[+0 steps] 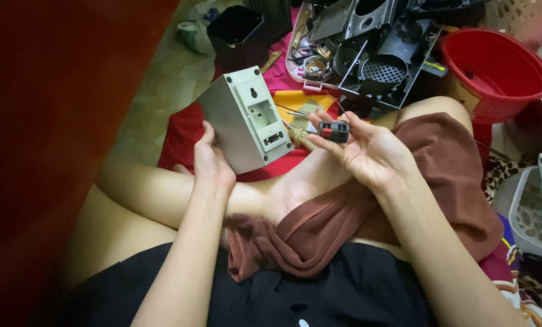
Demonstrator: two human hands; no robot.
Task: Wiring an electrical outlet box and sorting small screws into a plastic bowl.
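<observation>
Left hand (212, 163) grips the tilted grey box (245, 118) from below; right hand (368, 151) pinches a small black connector (333, 131).

Floor (156, 91) under cloth (180, 130), bucket (495, 69)

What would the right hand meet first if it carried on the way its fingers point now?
The right hand, holding a small black part, points up and left. The first thing in that line looks like the grey box held by the left hand, though depth is hard to judge.
</observation>
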